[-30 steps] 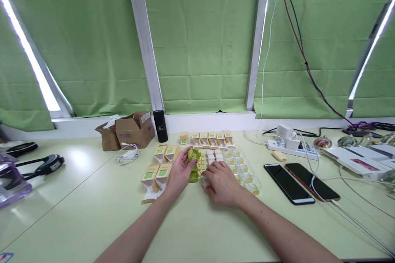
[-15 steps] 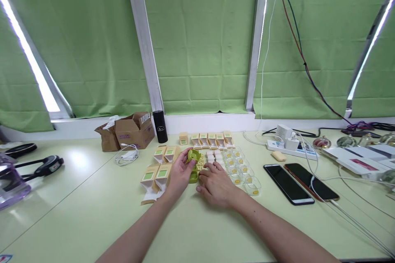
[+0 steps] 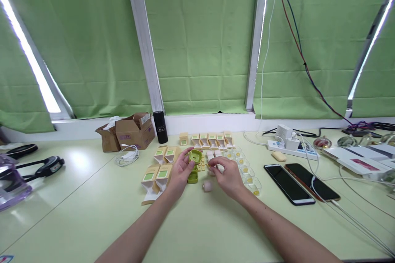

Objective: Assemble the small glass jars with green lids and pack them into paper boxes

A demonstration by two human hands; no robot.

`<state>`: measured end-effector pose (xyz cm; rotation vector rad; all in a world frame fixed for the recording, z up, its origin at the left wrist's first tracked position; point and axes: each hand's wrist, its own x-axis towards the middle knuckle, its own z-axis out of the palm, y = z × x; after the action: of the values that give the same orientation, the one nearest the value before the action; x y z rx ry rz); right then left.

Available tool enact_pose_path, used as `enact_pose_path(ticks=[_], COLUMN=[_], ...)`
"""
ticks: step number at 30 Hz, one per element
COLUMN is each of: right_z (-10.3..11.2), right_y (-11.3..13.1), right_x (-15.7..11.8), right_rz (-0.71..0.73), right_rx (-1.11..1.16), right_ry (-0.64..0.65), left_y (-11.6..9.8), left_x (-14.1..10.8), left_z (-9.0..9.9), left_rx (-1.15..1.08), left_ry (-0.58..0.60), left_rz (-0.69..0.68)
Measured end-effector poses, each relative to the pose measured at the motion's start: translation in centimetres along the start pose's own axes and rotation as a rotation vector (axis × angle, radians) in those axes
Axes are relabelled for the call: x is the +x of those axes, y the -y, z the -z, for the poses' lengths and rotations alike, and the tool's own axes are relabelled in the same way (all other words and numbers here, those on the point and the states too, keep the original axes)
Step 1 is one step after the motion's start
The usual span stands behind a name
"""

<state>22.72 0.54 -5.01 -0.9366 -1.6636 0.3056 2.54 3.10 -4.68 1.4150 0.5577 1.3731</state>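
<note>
My left hand point(image 3: 181, 172) holds a small green container point(image 3: 195, 156) between thumb and fingers. Another green container point(image 3: 193, 178) rests on the table just below it. My right hand point(image 3: 226, 174) is pinched over the small pale pink pieces point(image 3: 217, 153); what its fingertips hold, if anything, is too small to make out. One pinkish piece point(image 3: 207, 186) lies apart, left of that hand. Tiny yellow pieces point(image 3: 201, 166) sit between the hands. Clear cups with yellow centres point(image 3: 254, 186) stand in rows to the right.
Folded cream boxes point(image 3: 149, 176) are left of my hands, with more point(image 3: 211, 140) behind. A black bottle point(image 3: 160, 127) and brown carton point(image 3: 135, 131) stand at the back. Two phones point(image 3: 289, 184) and a power strip point(image 3: 293, 150) lie right.
My right hand has lifted and moved right, its fingers now pinched. The lone pinkish piece now shows on the table in front of the others. My left hand has barely moved.
</note>
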Motion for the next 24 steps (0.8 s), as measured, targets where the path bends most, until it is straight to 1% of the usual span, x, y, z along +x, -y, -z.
enact_pose_path(ticks=[3,6,9,13,15,19,24], right_z=[0.4,0.6,0.6,0.4,0.3,0.1,-0.1], right_y=[0.8,1.6,2.0,2.0,1.9,2.0,1.7], right_x=[0.3,0.5,0.6,0.4,0.3,0.1,0.0], right_rz=[-0.099,-0.092,-0.101,-0.204,-0.219,-0.191,-0.138], right_rx=[0.185,0.373,0.474,0.523,0.532,0.541,0.511], right_ry=[-0.042,-0.042,-0.028,-0.01,-0.007,0.007,-0.002], left_y=[0.0,0.1,0.3,0.3,0.1,-0.2,-0.1], left_x=[0.0,0.0,-0.1,-0.4,-0.6,-0.7,-0.7], left_z=[0.0,0.0,0.1,0.1,-0.1,-0.4,-0.3], left_rx=[-0.028,-0.041,-0.006,0.089,0.096,0.078,0.104], left_ry=[0.004,0.022,0.038,0.047,0.07,0.083,0.081], left_rz=[0.014,0.04,0.078,0.11,0.12,0.119,0.122])
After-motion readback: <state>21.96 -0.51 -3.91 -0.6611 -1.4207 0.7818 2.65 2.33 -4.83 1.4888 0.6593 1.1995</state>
